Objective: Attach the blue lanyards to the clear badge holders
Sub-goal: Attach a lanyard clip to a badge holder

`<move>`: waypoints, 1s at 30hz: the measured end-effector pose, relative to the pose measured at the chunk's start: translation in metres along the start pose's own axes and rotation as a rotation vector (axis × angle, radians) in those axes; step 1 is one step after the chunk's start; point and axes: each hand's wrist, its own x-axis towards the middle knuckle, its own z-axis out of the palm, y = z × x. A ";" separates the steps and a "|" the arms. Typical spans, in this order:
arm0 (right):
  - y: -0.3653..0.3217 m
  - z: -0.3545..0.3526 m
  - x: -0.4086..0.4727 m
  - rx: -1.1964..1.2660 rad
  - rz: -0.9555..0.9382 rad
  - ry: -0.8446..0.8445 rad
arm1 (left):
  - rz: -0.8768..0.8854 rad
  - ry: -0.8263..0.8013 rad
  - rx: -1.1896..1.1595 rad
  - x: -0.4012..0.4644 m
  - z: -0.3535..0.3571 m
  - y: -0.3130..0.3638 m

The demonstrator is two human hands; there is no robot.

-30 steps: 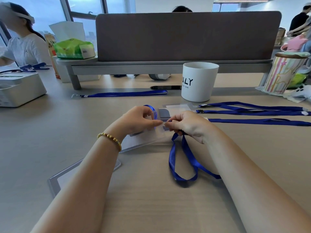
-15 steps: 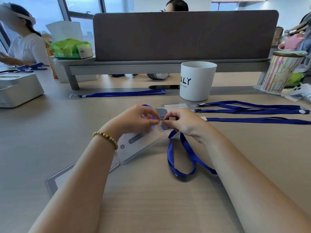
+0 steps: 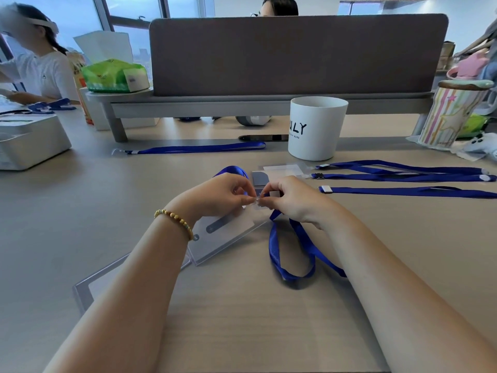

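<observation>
1. Head view: my left hand (image 3: 220,195) pinches the top edge of the clear, flat plastic badge holder (image 3: 226,235) between thumb and fingertips. I hold it there so that edge stays lifted and steady while its lower edge rests on the pale wooden desk (image 3: 80,224), below my wrist.
2. My right hand (image 3: 290,200) pinches the small clip end of the blue ribbon lanyard (image 3: 293,251), fingertip to fingertip with my left, because I judge the clip is being worked onto the holder's top edge. Whether it has caught, I cannot tell; the fingers hide it.
3. The lanyard's loop lies slack on the desk under my right wrist, out of the way.
4. Beyond my right hand lie spare blue lanyards (image 3: 403,179) stretched flat, more clear holders (image 3: 282,169) just past my fingertips, and a white round cup (image 3: 314,130) behind them.
5. Another clear holder (image 3: 88,286) lies under my left forearm, within reach for later.
</observation>
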 end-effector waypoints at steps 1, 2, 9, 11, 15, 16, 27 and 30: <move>0.001 0.001 0.000 -0.001 -0.012 0.008 | -0.001 -0.009 -0.005 0.000 0.000 -0.001; 0.002 0.002 0.001 -0.001 -0.021 0.017 | -0.004 -0.027 -0.001 0.000 -0.001 -0.001; 0.003 0.004 0.003 0.005 -0.048 0.024 | -0.017 -0.055 0.026 -0.001 -0.002 -0.002; 0.003 0.004 0.003 -0.016 -0.038 0.015 | -0.023 -0.064 0.037 0.000 -0.001 -0.002; 0.003 0.006 0.004 -0.017 -0.036 0.025 | -0.028 -0.043 0.042 0.001 0.001 -0.001; 0.003 0.006 0.004 -0.019 -0.038 0.025 | -0.026 -0.038 0.043 0.001 0.002 -0.001; 0.007 0.011 0.009 -0.067 -0.056 0.074 | -0.013 0.052 0.045 0.002 0.007 0.005; 0.006 0.011 0.008 -0.089 -0.072 0.078 | 0.003 0.064 0.071 0.002 0.008 0.008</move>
